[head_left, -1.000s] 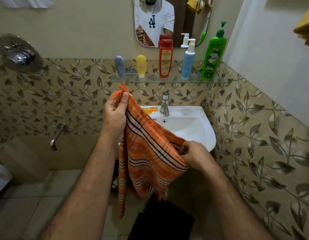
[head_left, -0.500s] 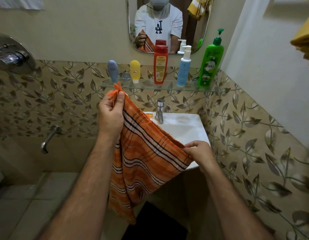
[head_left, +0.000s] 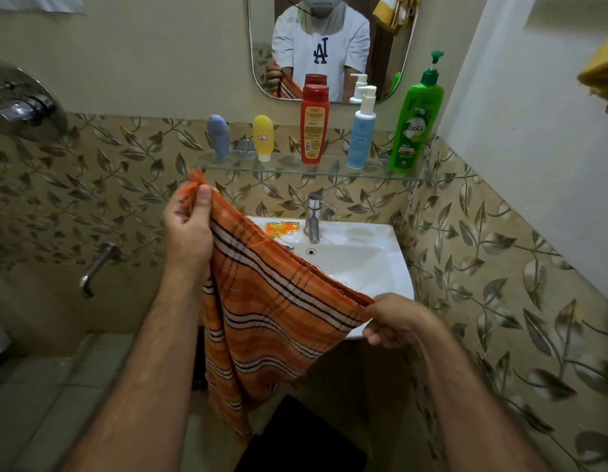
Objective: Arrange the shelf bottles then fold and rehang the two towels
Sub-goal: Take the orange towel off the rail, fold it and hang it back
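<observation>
Before the white sink (head_left: 374, 264), held up and spread between both hands: orange striped towel (head_left: 272, 301), top edge slanting down from upper left to lower right, rest hanging in folds toward the floor. Over the sink's front left part, covering its near rim. Upper corner pinched in the left hand (head_left: 188, 229), thumb pressed on the frayed edge, fingers curled behind the cloth. Lower corner gripped by the right hand (head_left: 398, 320) just off the sink's front edge, fingers closed round the fabric.

Along the glass shelf (head_left: 330, 172) above the tap (head_left: 313, 216), upright in a row from right end to left: green pump bottle (head_left: 415, 120) at the right end, red bottle (head_left: 314, 126) near the middle, blue-and-white pump bottle (head_left: 362, 131) between those two, then yellow tube (head_left: 263, 137) and grey-blue tube (head_left: 218, 136) standing on their caps toward the left end.

Above the shelf, mirror (head_left: 330, 46) on the wall. At the right edge of view, a yellow towel (head_left: 602, 76), partly seen. On the sink's back left corner, orange sachets (head_left: 282, 229).
</observation>
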`<state>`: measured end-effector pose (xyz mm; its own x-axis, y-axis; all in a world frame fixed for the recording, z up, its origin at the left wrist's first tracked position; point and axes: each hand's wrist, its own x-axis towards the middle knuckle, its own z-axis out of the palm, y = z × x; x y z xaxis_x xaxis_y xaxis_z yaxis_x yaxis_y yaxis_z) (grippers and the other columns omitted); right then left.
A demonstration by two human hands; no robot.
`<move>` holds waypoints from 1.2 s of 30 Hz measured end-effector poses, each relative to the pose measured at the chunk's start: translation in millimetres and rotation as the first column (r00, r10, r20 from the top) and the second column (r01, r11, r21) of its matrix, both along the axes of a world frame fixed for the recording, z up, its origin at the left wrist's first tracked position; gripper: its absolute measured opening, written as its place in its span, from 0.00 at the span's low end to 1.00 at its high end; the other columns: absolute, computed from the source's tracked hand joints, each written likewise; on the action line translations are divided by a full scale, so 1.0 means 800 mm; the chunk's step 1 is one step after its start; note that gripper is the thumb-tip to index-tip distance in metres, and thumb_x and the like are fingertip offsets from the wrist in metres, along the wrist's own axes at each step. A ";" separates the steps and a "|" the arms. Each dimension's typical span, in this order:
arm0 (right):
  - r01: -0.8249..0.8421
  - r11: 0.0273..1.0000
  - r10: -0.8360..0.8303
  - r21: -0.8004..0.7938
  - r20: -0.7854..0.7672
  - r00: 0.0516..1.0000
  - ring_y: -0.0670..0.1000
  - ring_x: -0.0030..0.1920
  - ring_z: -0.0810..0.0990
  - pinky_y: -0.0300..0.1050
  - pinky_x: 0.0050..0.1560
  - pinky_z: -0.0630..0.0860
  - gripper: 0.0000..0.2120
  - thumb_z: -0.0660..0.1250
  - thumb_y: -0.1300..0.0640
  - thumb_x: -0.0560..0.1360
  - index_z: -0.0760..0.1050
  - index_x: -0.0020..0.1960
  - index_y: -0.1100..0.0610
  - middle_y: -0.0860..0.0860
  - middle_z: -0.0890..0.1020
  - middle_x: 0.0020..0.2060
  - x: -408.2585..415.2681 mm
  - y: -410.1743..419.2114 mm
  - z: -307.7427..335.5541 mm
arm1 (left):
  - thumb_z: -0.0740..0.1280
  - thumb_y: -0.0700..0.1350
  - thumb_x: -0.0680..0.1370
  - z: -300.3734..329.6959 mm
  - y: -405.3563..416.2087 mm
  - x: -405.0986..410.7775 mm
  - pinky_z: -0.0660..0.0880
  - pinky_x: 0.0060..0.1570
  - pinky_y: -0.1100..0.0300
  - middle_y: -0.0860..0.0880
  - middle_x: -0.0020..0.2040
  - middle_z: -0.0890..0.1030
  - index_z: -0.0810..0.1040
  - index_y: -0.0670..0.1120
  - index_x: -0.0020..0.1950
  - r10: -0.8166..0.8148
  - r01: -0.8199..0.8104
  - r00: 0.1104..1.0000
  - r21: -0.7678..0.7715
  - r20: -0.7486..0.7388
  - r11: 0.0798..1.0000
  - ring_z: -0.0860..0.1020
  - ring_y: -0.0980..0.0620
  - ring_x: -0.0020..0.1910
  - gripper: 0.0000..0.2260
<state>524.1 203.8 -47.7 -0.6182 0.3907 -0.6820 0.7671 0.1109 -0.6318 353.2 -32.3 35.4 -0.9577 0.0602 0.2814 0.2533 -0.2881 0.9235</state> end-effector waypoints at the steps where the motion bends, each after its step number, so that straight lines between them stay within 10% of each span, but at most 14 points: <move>1: 0.011 1.000 -0.012 -0.017 -0.041 0.999 0.47 0.23 0.75 0.36 0.28 0.68 0.07 0.61 0.60 0.78 0.78 0.50 0.57 0.51 0.79 0.26 -0.001 0.004 0.006 | 0.64 0.46 0.82 -0.005 -0.007 -0.005 0.77 0.36 0.66 0.57 0.34 0.77 0.75 0.50 0.45 0.027 -0.027 0.999 0.015 0.024 1.000 0.77 0.63 0.31 0.06; 15: 0.178 0.977 -0.205 -0.116 -0.298 0.932 0.47 0.21 0.70 0.37 0.26 0.67 0.19 0.49 0.64 0.79 0.79 0.51 0.62 0.56 0.82 0.28 -0.010 -0.031 0.061 | 0.63 0.43 0.83 -0.057 -0.080 -0.025 0.76 0.43 0.68 0.54 0.40 0.78 0.76 0.49 0.45 0.132 -0.127 0.990 -0.073 0.059 0.989 0.78 0.65 0.35 0.08; 21: 0.083 0.927 -0.287 -0.365 -0.552 0.783 0.54 0.48 0.86 0.46 0.41 0.75 0.10 0.63 0.56 0.79 0.78 0.57 0.57 0.55 0.86 0.51 0.013 -0.057 0.080 | 0.63 0.44 0.83 -0.056 -0.108 -0.028 0.76 0.44 0.67 0.54 0.42 0.79 0.76 0.51 0.46 0.112 -0.106 0.987 -0.060 0.113 0.993 0.80 0.64 0.38 0.07; 27: 0.132 0.980 0.008 0.148 -0.694 0.720 0.50 0.37 0.85 0.37 0.30 0.74 0.04 0.72 0.64 0.73 0.81 0.47 0.60 0.54 0.86 0.37 0.040 -0.097 0.090 | 0.62 0.43 0.83 -0.059 -0.131 -0.019 0.76 0.41 0.70 0.54 0.42 0.79 0.75 0.51 0.45 0.116 -0.114 0.981 -0.023 0.158 0.993 0.80 0.64 0.37 0.08; 31: 0.246 0.760 0.126 0.601 -0.509 0.852 0.50 0.31 0.78 0.45 0.33 0.72 0.11 0.68 0.51 0.78 0.81 0.41 0.55 0.49 0.80 0.27 0.040 -0.114 0.070 | 0.63 0.44 0.83 -0.081 -0.143 -0.014 0.77 0.46 0.63 0.53 0.43 0.79 0.76 0.51 0.46 0.074 -0.058 0.985 -0.108 0.153 0.992 0.79 0.59 0.41 0.07; 36: 0.329 0.593 0.151 0.735 -0.503 0.851 0.51 0.45 0.75 0.45 0.41 0.69 0.13 0.64 0.47 0.80 0.79 0.45 0.55 0.51 0.77 0.44 0.049 -0.123 0.073 | 0.63 0.45 0.83 -0.086 -0.148 -0.003 0.76 0.41 0.68 0.54 0.42 0.79 0.76 0.51 0.47 0.070 -0.054 0.990 -0.125 0.125 0.991 0.79 0.63 0.38 0.05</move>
<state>563.0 105.7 11.0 -0.6771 0.6775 0.2874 0.4306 0.6814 -0.5919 350.5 -151.1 -33.5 -0.9885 0.0256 0.1492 0.1433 -0.1595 0.9767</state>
